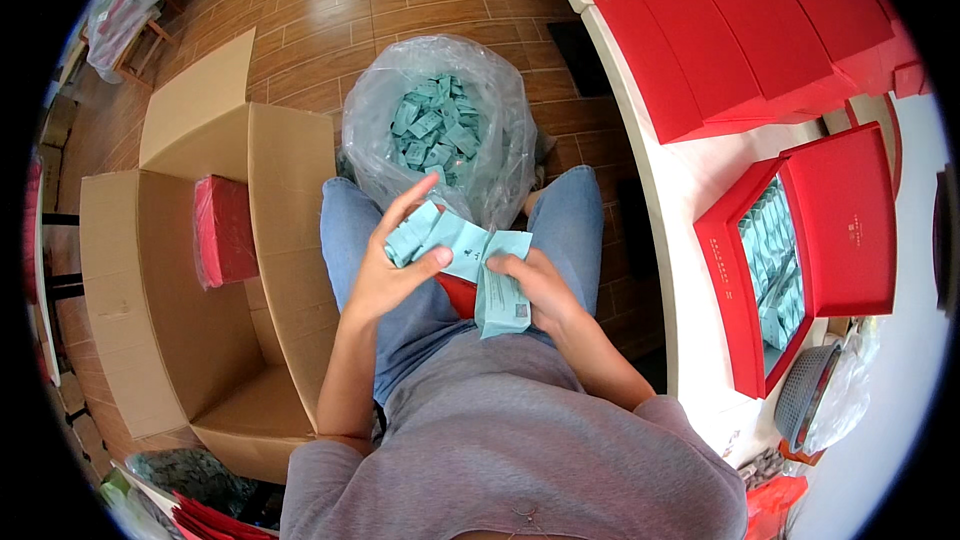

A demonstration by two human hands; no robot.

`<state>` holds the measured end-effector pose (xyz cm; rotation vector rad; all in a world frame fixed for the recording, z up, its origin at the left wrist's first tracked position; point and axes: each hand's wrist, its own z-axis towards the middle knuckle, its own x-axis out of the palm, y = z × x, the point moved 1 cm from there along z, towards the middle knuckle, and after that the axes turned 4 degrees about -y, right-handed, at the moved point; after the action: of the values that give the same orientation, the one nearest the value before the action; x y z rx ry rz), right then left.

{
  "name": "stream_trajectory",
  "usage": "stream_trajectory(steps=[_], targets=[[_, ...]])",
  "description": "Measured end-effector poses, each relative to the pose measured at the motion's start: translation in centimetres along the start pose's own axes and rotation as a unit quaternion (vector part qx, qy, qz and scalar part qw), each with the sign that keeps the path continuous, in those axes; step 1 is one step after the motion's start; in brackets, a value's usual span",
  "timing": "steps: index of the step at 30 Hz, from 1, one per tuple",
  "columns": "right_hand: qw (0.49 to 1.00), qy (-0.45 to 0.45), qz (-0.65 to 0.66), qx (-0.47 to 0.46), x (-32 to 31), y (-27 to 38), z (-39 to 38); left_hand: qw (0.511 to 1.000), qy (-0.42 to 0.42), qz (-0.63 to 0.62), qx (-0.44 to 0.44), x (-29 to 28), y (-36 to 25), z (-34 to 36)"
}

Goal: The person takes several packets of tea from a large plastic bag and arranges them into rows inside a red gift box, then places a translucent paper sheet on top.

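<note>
My left hand [395, 265] grips a fanned bunch of pale teal sachets [440, 238] over my lap. My right hand [540, 290] pinches the lower sachets of the same bunch, one of which hangs down by my thumb. A small red thing shows under the sachets, between my hands. Just beyond my knees stands a clear plastic bag [440, 125] filled with several more teal sachets.
An open cardboard box [225, 280] on my left holds a wrapped red box [222, 230]. On the white table [690, 190] at my right lie a stack of red gift boxes [720, 30], an open red box [800, 260] partly filled with teal sachets, and a grey basket [805, 390].
</note>
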<state>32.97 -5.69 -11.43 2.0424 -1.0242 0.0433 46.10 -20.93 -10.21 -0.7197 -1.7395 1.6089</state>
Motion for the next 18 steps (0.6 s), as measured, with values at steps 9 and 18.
stream_trajectory(steps=[9,18], targets=[[0.993,0.092,-0.027,0.071,-0.4,-0.6,0.7,0.990,0.138,0.002,-0.019,0.0,2.0,-0.5],[0.778,-0.100,-0.464,-0.412,-0.5,0.4,-1.1,0.947,-0.092,-0.237,-0.196,-3.5,4.2,-1.0]])
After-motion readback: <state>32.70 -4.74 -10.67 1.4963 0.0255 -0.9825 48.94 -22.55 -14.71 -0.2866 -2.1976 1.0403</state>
